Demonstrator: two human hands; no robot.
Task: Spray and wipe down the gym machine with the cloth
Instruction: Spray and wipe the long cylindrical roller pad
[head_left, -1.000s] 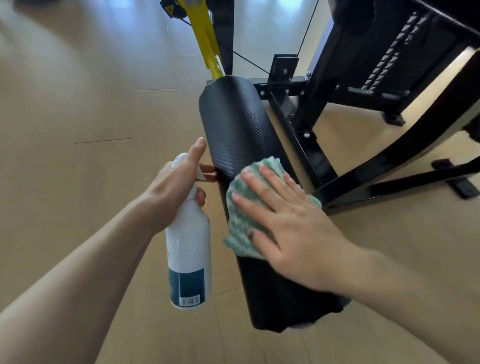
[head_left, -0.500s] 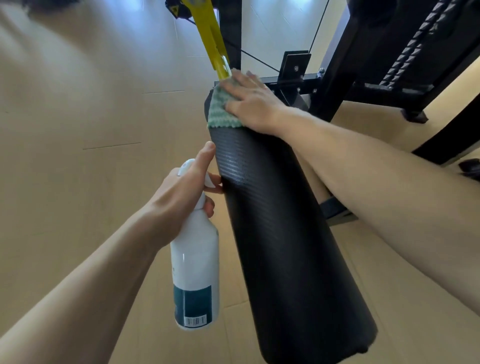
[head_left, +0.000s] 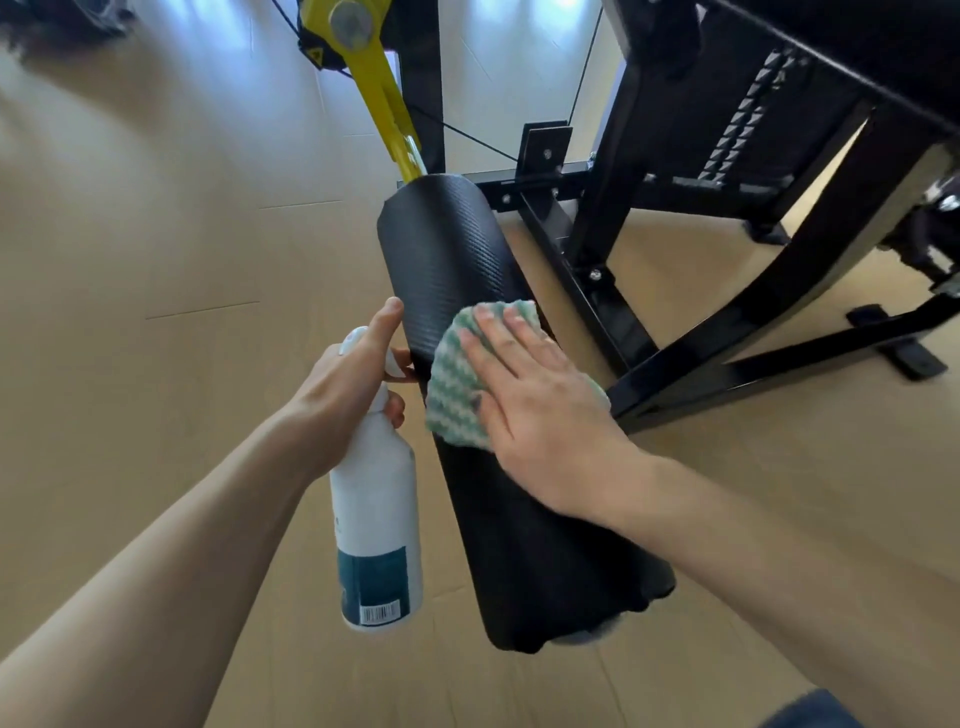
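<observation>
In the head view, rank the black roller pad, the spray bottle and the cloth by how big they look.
1. Roller pad, clearly largest.
2. Spray bottle, held in the left hand.
3. Cloth, though the right hand hides part of it, so this place is unsure.

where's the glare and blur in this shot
Head view: bluish window glare on the floor at the top; motion blur softens the right hand and cloth; wide-angle lens bends the black frame; the spray bottle label stays fairly sharp.
</observation>
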